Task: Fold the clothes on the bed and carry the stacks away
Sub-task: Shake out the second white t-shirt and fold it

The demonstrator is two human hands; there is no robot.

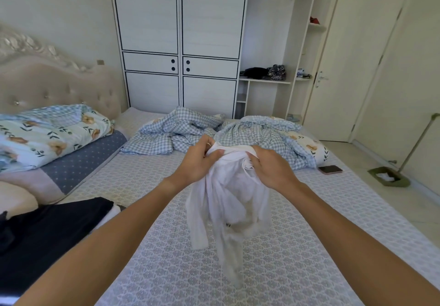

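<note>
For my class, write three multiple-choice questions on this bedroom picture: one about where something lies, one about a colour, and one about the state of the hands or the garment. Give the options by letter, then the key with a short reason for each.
1. Where does the phone lie?
A. On the bed, near its right edge
B. On the shelf
C. On the floor

2. What colour is the garment being held?
A. Dark navy
B. White
C. Blue check

3. How is the garment held?
A. Lying flat on the bed, untouched
B. In one hand only
C. Bunched at its top in both hands, the rest hanging down

Key:
1 A: the phone rests on the patterned sheet beside the checked duvet.
2 B: the cloth is plain white.
3 C: the left hand and right hand both grip its top, and the fabric hangs down over the bed.
</note>
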